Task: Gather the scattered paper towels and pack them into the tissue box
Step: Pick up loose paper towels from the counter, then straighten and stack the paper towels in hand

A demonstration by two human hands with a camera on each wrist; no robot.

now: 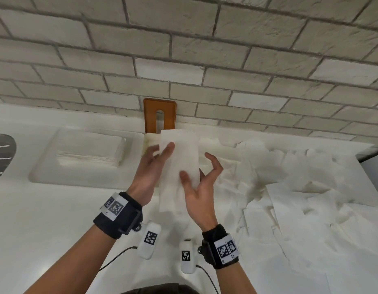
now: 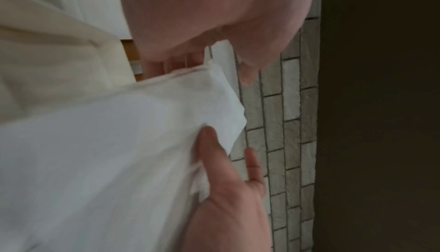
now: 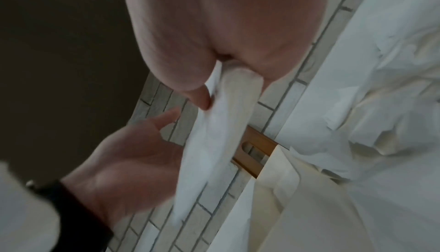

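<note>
A folded white paper towel [image 1: 179, 153] [image 2: 119, 143] [image 3: 214, 143] is held upright above the counter. My right hand [image 1: 194, 172] [image 3: 214, 94] pinches its lower right edge, thumb in front and fingers behind, with the index finger curled free. My left hand [image 1: 160, 151] is spread at the towel's upper left edge, palm toward it and thumb lying across its front. Just behind stands the cream tissue box [image 1: 148, 143] [image 3: 285, 180], partly hidden by the towel. Its wooden slotted lid [image 1: 159, 115] leans on the wall. Several loose towels [image 1: 289, 187] cover the counter on the right.
A moulded recess in the white counter [image 1: 56, 209] at the left holds a neat stack of towels [image 1: 88, 153]. A pale brick wall [image 1: 183, 49] closes off the back. A dark curved object [image 1: 1, 155] shows at the far left edge. The counter's right edge [image 1: 370, 153] drops off.
</note>
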